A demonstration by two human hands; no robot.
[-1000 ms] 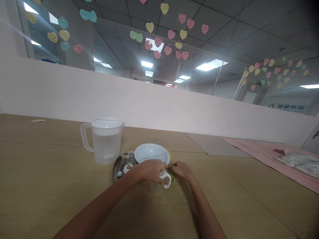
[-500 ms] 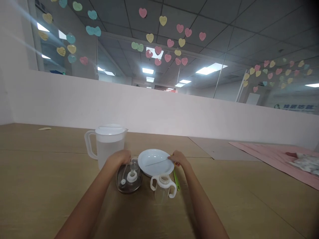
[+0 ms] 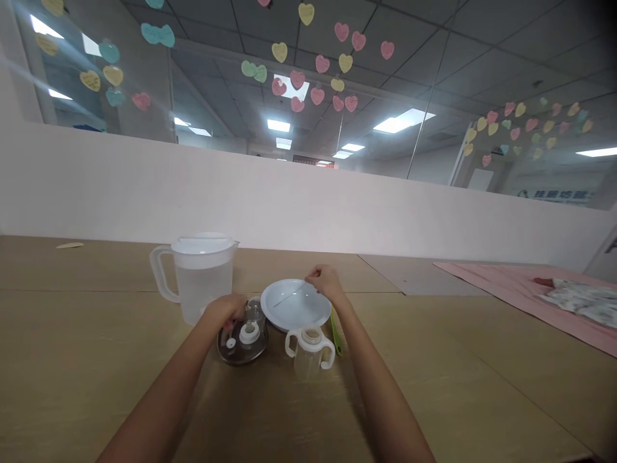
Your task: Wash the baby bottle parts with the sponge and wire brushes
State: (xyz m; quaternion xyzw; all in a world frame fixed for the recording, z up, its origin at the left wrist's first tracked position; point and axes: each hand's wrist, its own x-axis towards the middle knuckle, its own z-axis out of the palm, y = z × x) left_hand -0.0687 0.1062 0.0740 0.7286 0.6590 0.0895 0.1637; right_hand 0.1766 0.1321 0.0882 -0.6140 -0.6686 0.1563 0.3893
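Observation:
A thin pale stick point(image 3: 288, 296) slants over the white plate point(image 3: 270, 316), its upper end pinched in my right hand point(image 3: 324, 281) above the plate's far right rim. My left hand point(image 3: 232, 308) is closed, fingers pointing down at the left side of a dark see-through tray point(image 3: 241, 357); whatever is in the fingers is hidden. Inside that tray are a bottle nipple with a white ring point(image 3: 249, 333), a clear dome cap point(image 3: 254, 310) and a small white round piece point(image 3: 231, 343). A clear bottle with two white handles point(image 3: 308, 352) stands uncapped before the plate.
Behind my left hand stands a lidded clear pitcher point(image 3: 205, 280) holding liquid. A green-handled tool point(image 3: 336, 334) lies by the plate's right side. Far right, a pink cloth point(image 3: 501, 288) carries a patterned bundle point(image 3: 583, 301). A white wall point(image 3: 289, 206) with windows borders the table's back.
My right hand has risen from the plate's right edge to its far side, tilting the stick more steeply. My left hand has lowered into the tray's left side. The view has shifted slightly.

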